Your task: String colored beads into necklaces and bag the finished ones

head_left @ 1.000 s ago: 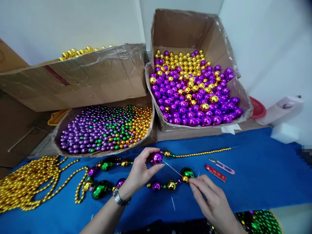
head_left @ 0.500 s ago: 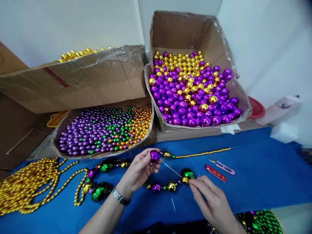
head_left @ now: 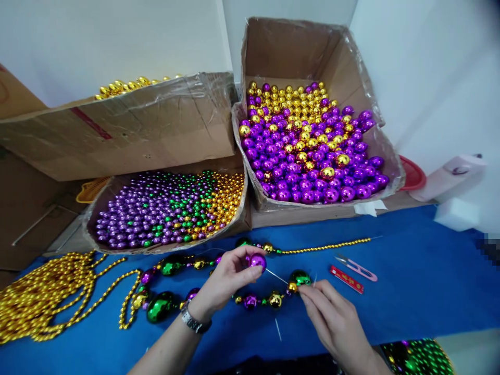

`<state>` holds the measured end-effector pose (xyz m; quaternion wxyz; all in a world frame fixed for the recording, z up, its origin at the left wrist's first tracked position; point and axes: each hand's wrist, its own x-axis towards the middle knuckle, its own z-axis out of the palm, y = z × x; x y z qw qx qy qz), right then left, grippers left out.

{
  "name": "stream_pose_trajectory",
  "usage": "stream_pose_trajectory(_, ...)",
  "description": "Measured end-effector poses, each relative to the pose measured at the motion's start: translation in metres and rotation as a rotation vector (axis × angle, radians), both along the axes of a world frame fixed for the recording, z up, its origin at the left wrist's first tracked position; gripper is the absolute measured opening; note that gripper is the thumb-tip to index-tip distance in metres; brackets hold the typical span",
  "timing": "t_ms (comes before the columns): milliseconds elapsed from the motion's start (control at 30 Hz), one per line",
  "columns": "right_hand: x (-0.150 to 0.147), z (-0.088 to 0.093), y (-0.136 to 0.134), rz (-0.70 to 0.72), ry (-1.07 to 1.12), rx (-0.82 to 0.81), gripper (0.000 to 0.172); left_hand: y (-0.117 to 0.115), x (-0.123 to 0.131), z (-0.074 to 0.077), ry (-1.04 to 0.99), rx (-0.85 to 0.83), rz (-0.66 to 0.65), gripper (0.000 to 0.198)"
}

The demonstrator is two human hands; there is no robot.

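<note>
Between the thumb and fingers of my left hand (head_left: 230,273) is a large shiny purple bead (head_left: 257,262). A thin straight needle (head_left: 276,277) runs from it toward my right hand (head_left: 332,315), whose thumb and fingertips are pinched together on its other end. Right at those fingertips sits a small gold bead (head_left: 292,287). Just behind it lies a big green bead (head_left: 300,277) on the table. A strung bead garland (head_left: 250,301) in purple, gold and green curves beneath and around my left hand, partly hidden by it.
Bulk beads fill a low carton (head_left: 247,208) and a taller carton (head_left: 312,47) behind the blue table (head_left: 410,250). Gold bead strands (head_left: 42,297) pile up at left. Pink thread snips (head_left: 359,268) and a red packet (head_left: 346,279) lie at right; a white sliver (head_left: 278,329) lies in front.
My left hand has moved slightly right with the purple bead, closer to the gold bead. My right hand has shifted a little left. Less of the needle shows between them.
</note>
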<state>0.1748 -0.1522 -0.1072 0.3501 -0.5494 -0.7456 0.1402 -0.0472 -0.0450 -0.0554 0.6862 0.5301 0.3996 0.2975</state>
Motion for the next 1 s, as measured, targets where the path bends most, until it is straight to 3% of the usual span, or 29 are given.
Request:
stream_pose_trajectory(300,-0.006,-0.009,0.005,0.038,0.017,0.056,0.023,-0.001,-0.001,0.003,-0.012,-0.026,0.01,0.032)
stream_pose_trajectory(433,-0.016,-0.006,0.011,0.073,0.063,0.085,0.022,-0.01,-0.002,0.005,0.111,0.071,-0.06,0.034)
stream_pose_trajectory(533,-0.017,-0.002,0.014,0.067,0.107,0.09,0.019,-0.003,-0.013,0.019,0.182,0.217,-0.146,0.045)
stream_pose_trajectory(600,-0.014,-0.002,0.013,0.062,0.116,0.08,0.018,0.017,-0.028,0.033,0.335,0.413,-0.078,0.043)
stream_pose_trajectory(667,-0.009,-0.004,0.012,0.046,0.118,0.063,0.018,0.049,-0.048,0.042,0.646,0.663,0.091,0.033)
stream_pose_trajectory(733,-0.005,-0.006,0.011,0.03,0.123,0.056,0.017,0.086,-0.068,0.043,1.08,0.833,0.156,0.029)
stream_pose_trajectory(767,-0.005,-0.007,0.012,0.028,0.123,0.059,0.017,0.104,-0.077,0.04,1.152,0.83,0.161,0.025)
stream_pose_trajectory(867,-0.007,-0.008,0.013,0.048,0.114,0.086,0.016,0.144,-0.093,0.022,1.215,0.789,0.135,0.01)
stream_pose_trajectory(1000,-0.009,-0.006,0.015,0.046,0.114,0.105,0.016,0.16,-0.096,0.008,1.154,0.736,0.122,0.006)
